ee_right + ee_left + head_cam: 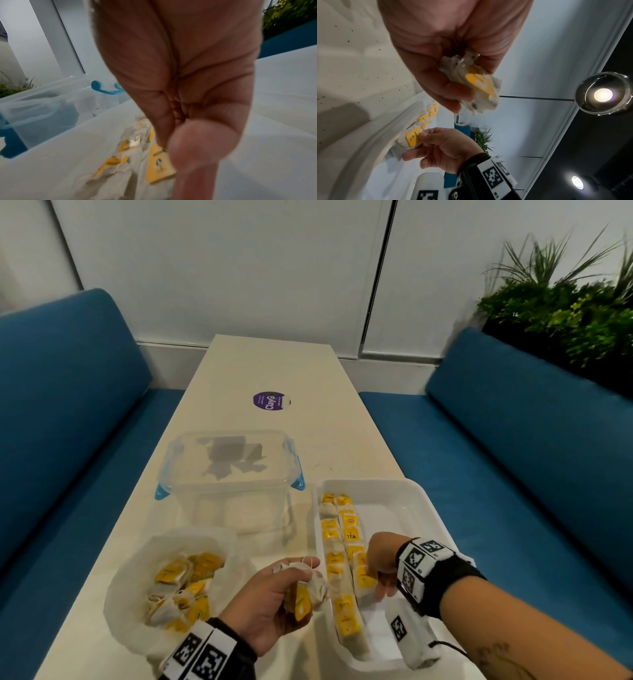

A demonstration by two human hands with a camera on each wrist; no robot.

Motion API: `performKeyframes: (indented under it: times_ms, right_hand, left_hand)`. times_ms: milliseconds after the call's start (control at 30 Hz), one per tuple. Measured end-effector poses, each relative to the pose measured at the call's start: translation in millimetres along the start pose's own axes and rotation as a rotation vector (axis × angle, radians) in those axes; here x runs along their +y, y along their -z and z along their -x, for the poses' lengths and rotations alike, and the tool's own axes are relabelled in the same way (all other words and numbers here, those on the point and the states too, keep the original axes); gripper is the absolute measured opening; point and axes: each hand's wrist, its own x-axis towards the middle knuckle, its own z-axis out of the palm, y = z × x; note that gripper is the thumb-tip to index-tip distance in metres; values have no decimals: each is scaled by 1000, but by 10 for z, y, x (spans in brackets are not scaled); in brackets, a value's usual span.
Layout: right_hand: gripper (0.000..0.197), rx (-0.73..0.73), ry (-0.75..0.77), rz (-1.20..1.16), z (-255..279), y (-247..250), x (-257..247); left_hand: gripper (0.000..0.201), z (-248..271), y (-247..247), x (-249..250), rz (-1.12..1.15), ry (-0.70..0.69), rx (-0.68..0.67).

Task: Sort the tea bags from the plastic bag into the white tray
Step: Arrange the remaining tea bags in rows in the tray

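We see a long pale bench (274,364) running between two blue sofas (68,412), with a green plant (565,313) behind the right one. On the bench stands a clear box (229,474) with blue clips, and beyond it lies a round purple sticker (271,400). To the right of the box sits the white tray (404,491), where tea bags (346,542) with yellow tags lie in two rows along its left side. Near the front left lies the plastic bag (137,587), open at the top, with a loose heap of more tea bags (181,587) inside. Our left hand (274,597) hovers between the plastic bag and the tray, palm up, its fingers curled around a small bunch of tea bags (476,86), one yellow tag showing. Our right hand (380,563) reaches into the tray, its thumb and fingers pinching one tea bag (412,139) by its yellow tag, right at the near part of the rows. Both wrists wear black bands (442,577) carrying white blocks with black square markers.
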Motion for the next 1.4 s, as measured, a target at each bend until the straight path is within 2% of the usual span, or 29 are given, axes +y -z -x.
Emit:
performKeyframes:
  times_ms: [67, 167, 267, 367, 433, 533, 633, 700, 800, 900, 1000, 1067, 1167, 1267, 1400]
  right_hand:
    - [10, 15, -21, 2, 46, 8, -20]
    - [23, 102, 5, -45, 263, 80, -98]
    - [7, 261, 223, -210, 606, 187, -128]
    - [11, 145, 405, -474, 938, 117, -180]
    - [21, 115, 529, -506, 1076, -23, -203]
    - [37, 359, 622, -338, 1122, -227, -202]
    - [29, 509, 619, -275, 1094, -379, -188]
    - [22, 574, 630, -325, 1064, -425, -179]
    - [25, 663, 655, -535, 1046, -418, -142]
    - [18, 695, 641, -825, 1050, -411, -52]
    - [14, 690, 515, -1007, 1014, -454, 96]
    - [19, 708, 375, -933, 921, -525, 243]
    - [19, 661, 189, -653, 728, -658, 393]
    - [14, 633, 136, -437, 580, -756, 385]
    - [15, 608, 101, -357, 431, -803, 289]
  left_hand:
    - [17, 6, 11, -1, 33, 3, -16]
    - [17, -1, -6, 19, 90, 5, -47]
    - [19, -17, -54, 40, 164, 2, -58]
    - [20, -45, -121, 52, 235, -17, -64]
    - [19, -73, -165, 50, 259, -33, -47]
    - [17, -105, -218, 53, 249, -50, -46]
    - [15, -121, -260, 49, 166, -84, -36]
    - [13, -122, -283, 41, 161, -86, -36]
    - [8, -107, -303, 5, 196, -20, -26]
    - [14, -111, -295, -44, 218, 29, 24]
    - [8, -101, -243, -47, 245, 46, 31]
    - [8, -98, -199, -38, 245, 50, 28]
    - [8, -103, -157, -43, 236, 41, 24]
    - [9, -103, -152, -60, 213, 31, -6]
    - [23, -103, -155, -107, 135, 36, -45]
